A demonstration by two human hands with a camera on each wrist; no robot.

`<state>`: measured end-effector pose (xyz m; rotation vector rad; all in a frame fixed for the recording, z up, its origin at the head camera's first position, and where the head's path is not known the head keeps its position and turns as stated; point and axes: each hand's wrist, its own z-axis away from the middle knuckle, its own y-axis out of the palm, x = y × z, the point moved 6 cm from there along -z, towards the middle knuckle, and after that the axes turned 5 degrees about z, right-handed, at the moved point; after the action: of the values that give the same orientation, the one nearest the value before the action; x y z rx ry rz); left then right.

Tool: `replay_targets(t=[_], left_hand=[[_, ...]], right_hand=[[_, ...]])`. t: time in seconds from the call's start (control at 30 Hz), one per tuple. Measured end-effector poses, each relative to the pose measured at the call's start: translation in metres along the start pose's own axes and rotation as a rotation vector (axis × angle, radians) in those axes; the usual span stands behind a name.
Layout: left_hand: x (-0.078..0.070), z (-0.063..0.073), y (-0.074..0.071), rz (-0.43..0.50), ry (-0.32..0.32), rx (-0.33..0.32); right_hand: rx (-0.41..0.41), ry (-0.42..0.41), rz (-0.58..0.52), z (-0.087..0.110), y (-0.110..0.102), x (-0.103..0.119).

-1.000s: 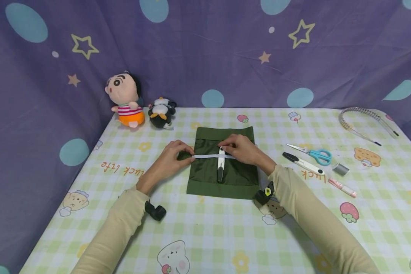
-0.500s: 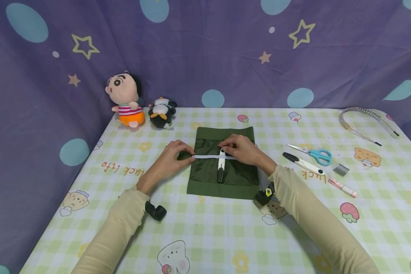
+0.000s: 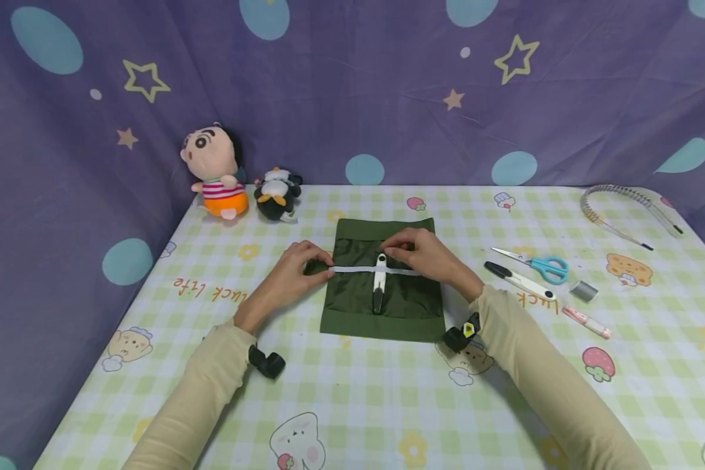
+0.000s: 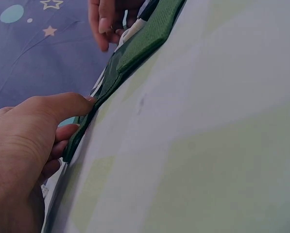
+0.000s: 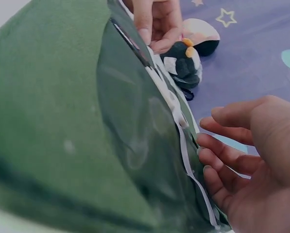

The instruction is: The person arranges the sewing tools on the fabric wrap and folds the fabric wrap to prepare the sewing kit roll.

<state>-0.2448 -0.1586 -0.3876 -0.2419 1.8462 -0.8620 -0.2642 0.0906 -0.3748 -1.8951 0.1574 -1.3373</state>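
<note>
A dark green fabric piece (image 3: 349, 300) lies flat, with lighter matte bands along its near and far edges. A narrow white elastic strip (image 3: 354, 269) runs across its middle. Under the strip, lengthwise, sits a slim white tool (image 3: 380, 277) with a black end towards me. My left hand (image 3: 290, 277) pinches the fabric's left edge at the strip's end, thumb above and fingers beneath in the left wrist view. Beside the tool's far end is my right hand (image 3: 427, 258). In the right wrist view its loosely bent fingers (image 5: 227, 150) hold nothing, fingertips close by the strip.
To the right lie blue-handled scissors (image 3: 549, 267), a second white tool (image 3: 525, 282) with a black end, a grey thread spool (image 3: 584, 290) and a pink-and-white stick (image 3: 587, 322). A headband (image 3: 613, 189) is farther back. Two plush toys, a doll (image 3: 217, 173) and a penguin (image 3: 277, 194), stand back left.
My right hand has drawn slightly right, off the tool's far end, leaving that end and more of the strip in sight. The left hand stays at the fabric's edge.
</note>
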Motion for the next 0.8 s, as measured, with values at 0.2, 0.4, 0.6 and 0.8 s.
replay_targets(t=[0.2, 0.4, 0.6, 0.8], left_hand=[[0.001, 0.0, 0.0, -0.002, 0.002, 0.002], [0.002, 0.0, 0.001, 0.003, 0.005, 0.002], [0.002, -0.001, 0.001, 0.002, 0.017, -0.005], [0.002, -0.001, 0.001, 0.003, 0.023, -0.008]], right_hand=[[-0.029, 0.028, -0.042, 0.008, -0.009, -0.004], [-0.07, 0.054, -0.065, 0.021, -0.021, -0.01], [-0.105, 0.068, -0.054, 0.037, -0.033, -0.019], [-0.148, 0.066, -0.035, 0.057, -0.048, -0.028]])
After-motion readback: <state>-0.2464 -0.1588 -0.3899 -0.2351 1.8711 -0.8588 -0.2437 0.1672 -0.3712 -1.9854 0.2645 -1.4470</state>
